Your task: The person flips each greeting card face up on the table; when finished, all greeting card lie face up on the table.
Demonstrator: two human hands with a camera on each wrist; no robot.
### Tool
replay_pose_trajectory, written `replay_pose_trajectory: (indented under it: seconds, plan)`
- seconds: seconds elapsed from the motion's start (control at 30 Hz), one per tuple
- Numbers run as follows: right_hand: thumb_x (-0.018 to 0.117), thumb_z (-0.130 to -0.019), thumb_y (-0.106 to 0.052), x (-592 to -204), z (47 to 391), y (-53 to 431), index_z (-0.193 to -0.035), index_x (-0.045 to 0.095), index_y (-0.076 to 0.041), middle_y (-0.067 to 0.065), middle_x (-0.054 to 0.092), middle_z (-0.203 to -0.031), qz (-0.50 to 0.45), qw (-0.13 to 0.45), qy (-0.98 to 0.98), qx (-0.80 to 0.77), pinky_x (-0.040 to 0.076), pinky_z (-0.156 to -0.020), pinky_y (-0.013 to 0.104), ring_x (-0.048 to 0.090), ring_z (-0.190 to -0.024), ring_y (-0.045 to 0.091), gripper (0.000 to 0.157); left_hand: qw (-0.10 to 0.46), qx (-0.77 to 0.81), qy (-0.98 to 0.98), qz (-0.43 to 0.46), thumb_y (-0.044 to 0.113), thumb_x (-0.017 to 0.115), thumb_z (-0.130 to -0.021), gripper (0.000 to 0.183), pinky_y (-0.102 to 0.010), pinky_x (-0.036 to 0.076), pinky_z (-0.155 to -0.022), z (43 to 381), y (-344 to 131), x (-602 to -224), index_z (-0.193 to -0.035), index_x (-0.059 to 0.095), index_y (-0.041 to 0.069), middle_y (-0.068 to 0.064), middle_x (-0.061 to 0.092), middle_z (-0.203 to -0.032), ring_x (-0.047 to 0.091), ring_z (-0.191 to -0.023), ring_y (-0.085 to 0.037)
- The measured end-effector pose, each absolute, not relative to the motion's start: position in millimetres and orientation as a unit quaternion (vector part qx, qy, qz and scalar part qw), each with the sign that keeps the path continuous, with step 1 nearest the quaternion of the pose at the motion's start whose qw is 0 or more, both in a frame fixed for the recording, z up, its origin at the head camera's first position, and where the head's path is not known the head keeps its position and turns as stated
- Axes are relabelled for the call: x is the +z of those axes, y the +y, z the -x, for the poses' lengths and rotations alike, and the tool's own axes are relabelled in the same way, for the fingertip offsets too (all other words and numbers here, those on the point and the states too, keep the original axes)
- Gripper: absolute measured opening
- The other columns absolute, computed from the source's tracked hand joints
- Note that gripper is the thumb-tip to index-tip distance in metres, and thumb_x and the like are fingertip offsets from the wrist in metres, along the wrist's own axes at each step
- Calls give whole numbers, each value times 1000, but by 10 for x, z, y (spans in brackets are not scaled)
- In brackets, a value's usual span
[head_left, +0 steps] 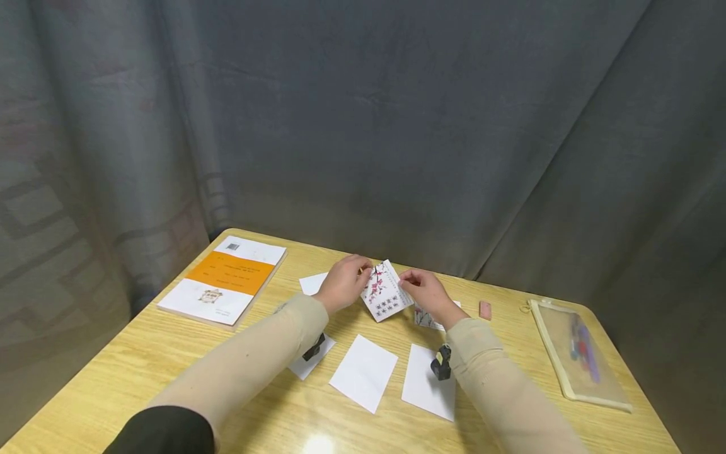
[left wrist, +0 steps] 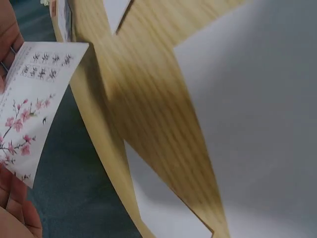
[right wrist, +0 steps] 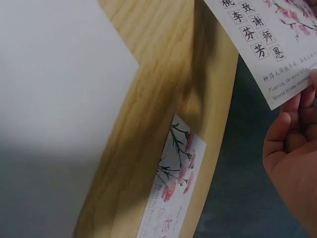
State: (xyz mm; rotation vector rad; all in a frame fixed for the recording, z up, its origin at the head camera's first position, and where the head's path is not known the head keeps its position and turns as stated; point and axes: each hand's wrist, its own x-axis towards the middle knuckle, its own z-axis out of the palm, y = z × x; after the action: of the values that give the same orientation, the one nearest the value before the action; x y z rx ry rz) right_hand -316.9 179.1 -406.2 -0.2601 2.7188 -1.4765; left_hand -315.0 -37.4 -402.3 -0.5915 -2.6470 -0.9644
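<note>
Head: holding pink-blossom card [head_left: 387, 291] above bench [head_left: 130, 367], pinched at opposite sides between fingers of left hand [head_left: 345, 280] and right hand [head_left: 429, 294]. Left wrist: could crease if squeezed unevenly. Right wrist: held only by edge; could slip if loosened.

Light wood-grain tabletop [head_left: 113, 388]. Book [head_left: 224, 277] with orange band lies along left edge, by far-left corner. Plain white card [head_left: 311, 285] near far edge, left of middle, partly hidden. Flower-print card [head_left: 425, 319] near far edge, right of middle; pink block [head_left: 485, 310] near it. Zip pouch [head_left: 553, 355] along right edge, by far-right corner. Row farther from far edge: left card [head_left: 303, 368], middle card [head_left: 363, 373], right card [head_left: 424, 389], all white.
</note>
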Motion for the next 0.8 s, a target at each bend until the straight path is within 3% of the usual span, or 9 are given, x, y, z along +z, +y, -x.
replay_pose_trajectory:
  seconds: [0.17, 0.33, 0.5, 0.7, 0.8]
  plan:
    - [58, -103, -6, -4056, 3156, 1793, -112, 67, 3, 10, 63, -102, 79, 20, 873, -480, 45, -80, 31, 54, -94, 22, 15, 96, -387, -900, 175, 14, 59, -105, 23, -41, 53, -89, 3172, -398, -4069, -121, 66, 0, -11, 65, -111, 62, -99, -25]
    - [57, -105, -7, -4052, 3161, 1814, -115, 63, 5, 9, 62, -103, 43, 12, 831, -554, 46, -90, 39, 56, -101, 25, 17, -24, -517, -849, 108, 23, 62, -105, 48, -45, 53, -92, 3196, -450, -4127, -139, 49, -7, -17, 61, -117, 63, -103, -31]
    - [55, -107, -10, -4047, 3170, 1823, -120, 56, 4, 10, 66, -109, 0, 15, 778, -628, 41, -106, 54, 59, -114, 31, 19, -133, -616, -774, 66, 10, 65, -101, 32, -35, 53, -72, 3207, -463, -4178, -125, 54, -7, -24, 67, -109, 67, -86, -28]
    - [57, -105, -8, -4074, 3185, 1796, -114, 56, 4, 3, 72, -92, -12, 18, 755, -655, 42, -101, 51, 66, -99, 23, 15, -114, -677, -724, 58, 2, 58, -101, 5, -28, 50, -69, 3247, -428, -4171, -104, 59, -2, -27, 69, -110, 64, -79, -15]
    - [57, -105, -9, -4089, 3182, 1769, -112, 56, 2, 2, 72, -90, -19, 28, 754, -657, 43, -97, 48, 66, -99, 23, 13, -96, -702, -704, 49, 0, 57, -103, 6, -29, 55, -74, 3254, -416, -4166, -101, 60, -5, -22, 70, -102, 65, -80, -14]
